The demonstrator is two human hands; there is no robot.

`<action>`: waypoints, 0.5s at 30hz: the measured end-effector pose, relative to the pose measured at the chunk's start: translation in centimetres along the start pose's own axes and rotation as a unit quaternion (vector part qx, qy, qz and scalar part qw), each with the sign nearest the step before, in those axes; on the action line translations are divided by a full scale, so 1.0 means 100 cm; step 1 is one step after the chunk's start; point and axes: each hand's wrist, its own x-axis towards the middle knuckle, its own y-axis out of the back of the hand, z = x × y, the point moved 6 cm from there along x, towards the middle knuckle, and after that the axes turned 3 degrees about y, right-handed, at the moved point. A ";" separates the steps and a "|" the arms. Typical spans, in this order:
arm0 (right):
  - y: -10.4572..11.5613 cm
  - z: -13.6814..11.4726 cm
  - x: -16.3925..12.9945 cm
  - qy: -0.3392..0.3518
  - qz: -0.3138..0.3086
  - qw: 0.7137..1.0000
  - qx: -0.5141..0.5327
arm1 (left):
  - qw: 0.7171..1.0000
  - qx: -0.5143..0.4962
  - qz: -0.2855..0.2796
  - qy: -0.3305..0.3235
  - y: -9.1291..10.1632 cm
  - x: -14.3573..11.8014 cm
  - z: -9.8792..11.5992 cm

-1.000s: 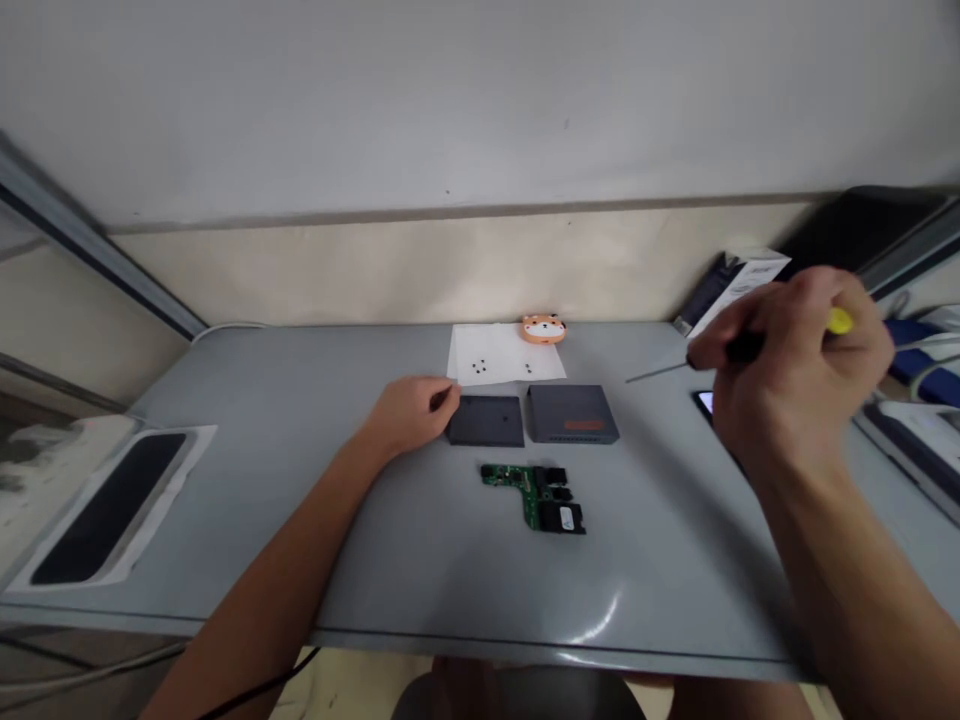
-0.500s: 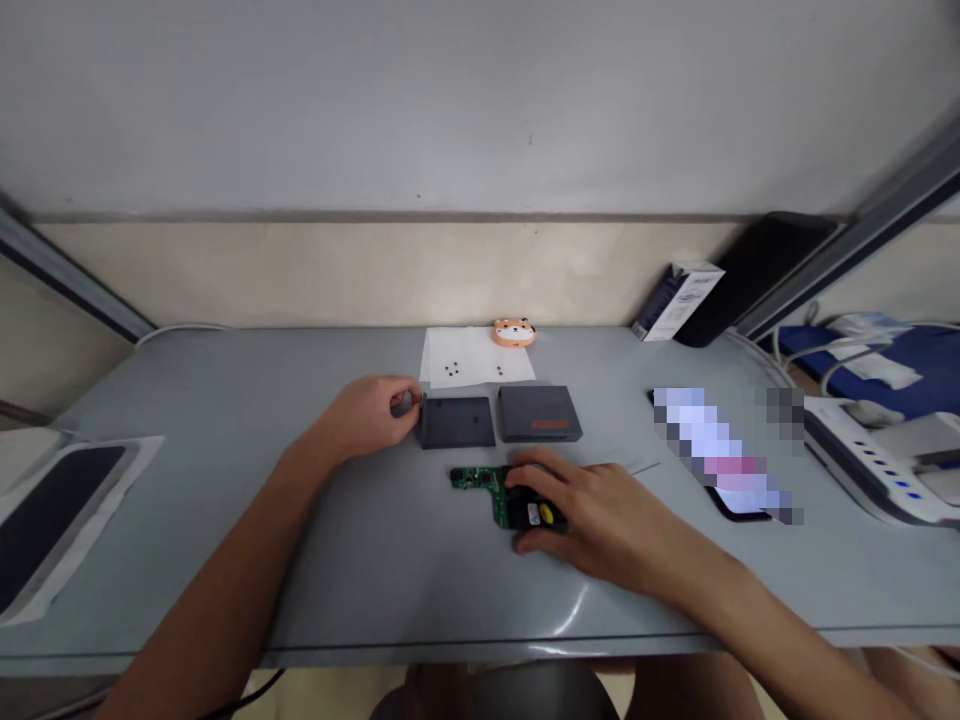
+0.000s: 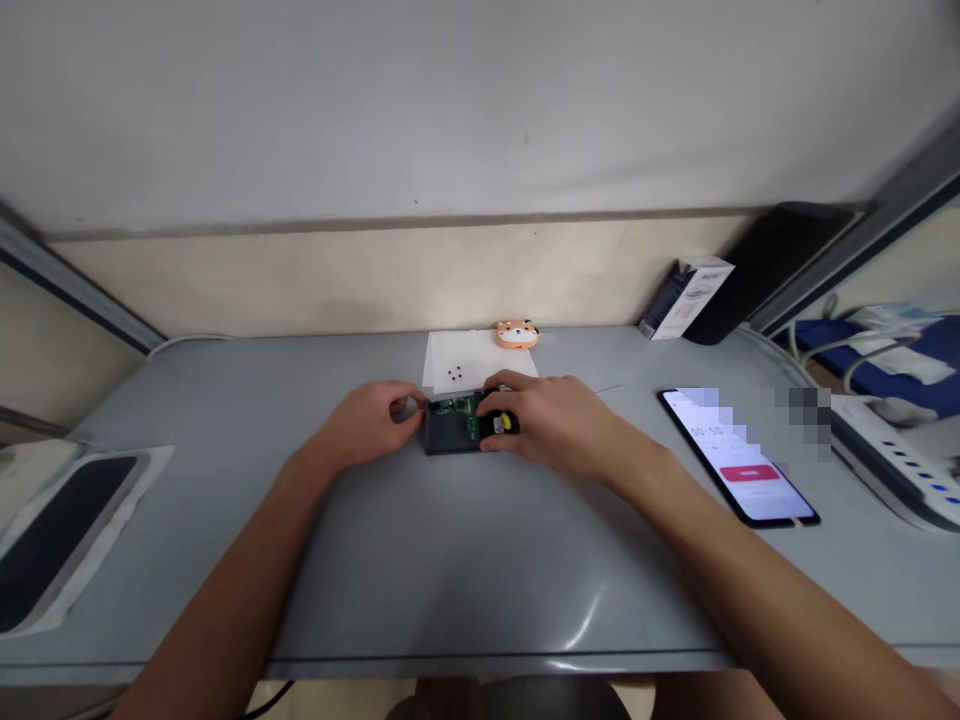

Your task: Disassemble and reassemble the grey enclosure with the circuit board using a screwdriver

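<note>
Over the dark panel (image 3: 448,436), the right hand (image 3: 553,418) grips the green circuit board (image 3: 471,420) and a yellow-ended screwdriver (image 3: 508,422) — the board likely light, stiff, fragile, best held by its edges — while the left hand (image 3: 373,421) pinches the panel's left edge.

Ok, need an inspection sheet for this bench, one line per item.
Surface: grey table, glare near the front edge.
Job's things: circuit board over dark tray, seating unclear; small dark pieces on white paper.
Left hand: fingers at the tray's left edge.
Right hand: fingers on the board, a screwdriver tucked in the hand, thin shaft sticking out behind.
Clutter: phone, orange animal-face item, upright box, dark slab at left.
Cables: white one at back left, black one below the front edge.
Surroundings: pale wall behind; co-workers: nothing seen.
</note>
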 end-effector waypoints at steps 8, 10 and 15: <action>-0.011 0.000 0.000 -0.022 -0.023 0.998 0.055 | 1.000 -0.001 -0.004 0.004 -0.002 -0.001 0.002; -0.013 0.001 0.000 -0.020 -0.009 0.997 0.075 | 1.000 0.002 -0.005 0.003 -0.002 -0.001 0.003; -0.022 0.002 -0.002 -0.024 -0.022 0.997 0.070 | 1.000 0.008 0.006 -0.019 -0.004 -0.001 0.006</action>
